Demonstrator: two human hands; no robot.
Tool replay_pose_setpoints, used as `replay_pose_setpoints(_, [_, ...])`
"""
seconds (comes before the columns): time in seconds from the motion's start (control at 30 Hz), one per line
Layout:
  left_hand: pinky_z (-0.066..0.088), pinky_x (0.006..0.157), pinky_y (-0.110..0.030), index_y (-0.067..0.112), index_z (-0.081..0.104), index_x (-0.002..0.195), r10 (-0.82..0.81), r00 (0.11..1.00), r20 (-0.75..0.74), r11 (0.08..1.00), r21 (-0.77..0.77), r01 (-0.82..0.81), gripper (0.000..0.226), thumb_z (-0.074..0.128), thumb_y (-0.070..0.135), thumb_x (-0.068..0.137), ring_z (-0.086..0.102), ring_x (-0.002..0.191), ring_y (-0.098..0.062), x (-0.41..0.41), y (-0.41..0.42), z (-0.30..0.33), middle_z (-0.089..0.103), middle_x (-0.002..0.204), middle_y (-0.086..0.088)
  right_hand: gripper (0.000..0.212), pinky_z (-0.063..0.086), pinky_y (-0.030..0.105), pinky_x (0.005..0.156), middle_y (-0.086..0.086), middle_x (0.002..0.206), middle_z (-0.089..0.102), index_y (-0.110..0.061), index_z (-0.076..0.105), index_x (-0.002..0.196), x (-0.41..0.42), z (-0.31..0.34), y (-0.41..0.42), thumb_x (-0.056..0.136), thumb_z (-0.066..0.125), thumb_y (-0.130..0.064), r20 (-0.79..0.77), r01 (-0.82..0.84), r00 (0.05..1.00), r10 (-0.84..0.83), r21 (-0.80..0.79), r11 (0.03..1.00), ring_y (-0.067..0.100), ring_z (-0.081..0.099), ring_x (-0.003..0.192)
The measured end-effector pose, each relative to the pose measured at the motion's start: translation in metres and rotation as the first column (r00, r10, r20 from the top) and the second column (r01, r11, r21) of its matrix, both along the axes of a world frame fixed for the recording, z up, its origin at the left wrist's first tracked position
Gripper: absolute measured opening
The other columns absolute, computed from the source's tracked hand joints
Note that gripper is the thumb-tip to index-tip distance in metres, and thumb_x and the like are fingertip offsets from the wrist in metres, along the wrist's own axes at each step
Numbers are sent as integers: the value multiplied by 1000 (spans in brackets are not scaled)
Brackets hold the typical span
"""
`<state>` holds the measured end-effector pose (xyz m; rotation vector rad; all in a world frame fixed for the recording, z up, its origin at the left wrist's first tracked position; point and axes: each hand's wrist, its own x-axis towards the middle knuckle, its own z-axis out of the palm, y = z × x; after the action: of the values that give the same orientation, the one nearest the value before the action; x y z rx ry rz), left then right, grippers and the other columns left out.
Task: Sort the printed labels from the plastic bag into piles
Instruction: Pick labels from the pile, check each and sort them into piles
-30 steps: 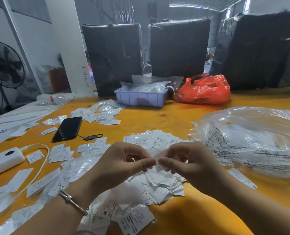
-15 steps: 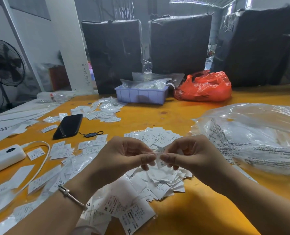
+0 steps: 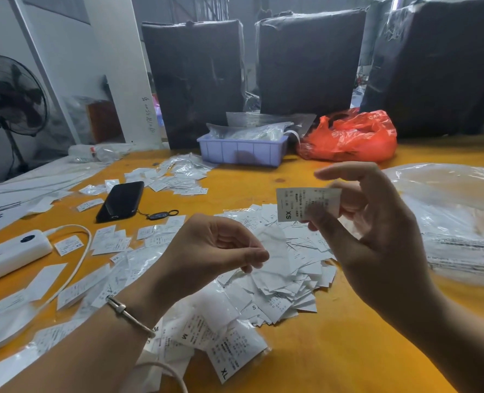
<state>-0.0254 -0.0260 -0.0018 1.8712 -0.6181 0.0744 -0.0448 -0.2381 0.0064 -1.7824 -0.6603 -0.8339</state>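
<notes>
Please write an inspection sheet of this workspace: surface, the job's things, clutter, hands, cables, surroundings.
Surface: yellow table, mostly covered with paper.
Job's things: XS label held up; loose labels heaped below the hands; smaller piles at left; clear bag at right.
Clutter: phone with a key ring; blue tray; red bag.
Hands: right hand pinches the XS label; left hand pinches a thin clear sleeve.
Cables: white cable loops from a white power bank.
Surroundings: fan at left; black wrapped bales behind the table.
</notes>
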Motion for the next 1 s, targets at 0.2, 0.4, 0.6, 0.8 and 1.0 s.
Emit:
replay_pose_setpoints(0.2, [57,62,-25,2,76,81,-17,1000,5,1000,24,17,24,80,22,69,70,64,-23,0,0,0,75,74,-9,0,48,21,62,-11,73,65,-10,68,82,-3,5,2,82,68,-9,91,-5,996,15,-113,994,10,60,68])
replay_pose_setpoints(0.4, [56,62,-22,5,77,81,-63,998,-2,997,50,63,24,81,26,69,69,64,-19,-1,-1,0,75,74,-7,8,46,11,59,-18,76,68,-17,73,89,-3,5,2,84,70,-12,14,-69,997,72,-125,990,5,64,72])
replay_pose_setpoints(0.6, [55,60,-19,4,77,81,-80,997,-13,995,50,81,24,81,24,69,69,63,-15,-2,-1,0,75,74,-6,13,50,20,64,-9,79,70,-13,73,90,2,0,0,85,68,-2,-61,-104,994,94,-192,976,7,66,74])
replay_pose_setpoints(0.8, [54,61,-20,5,77,82,-73,997,-23,995,59,74,21,80,22,71,69,63,-15,-1,0,0,75,74,-7,11,46,18,64,-6,82,68,-10,71,87,7,2,-3,85,67,0,-64,-96,995,82,-256,962,12,62,77])
replay_pose_setpoints(1.0, [53,60,-20,6,78,83,-72,997,-31,995,62,74,23,80,25,70,68,62,-15,0,0,-2,75,73,-6,12,42,13,63,-10,77,66,-10,72,84,10,0,-4,84,68,2,-97,-80,994,52,-308,948,10,58,74])
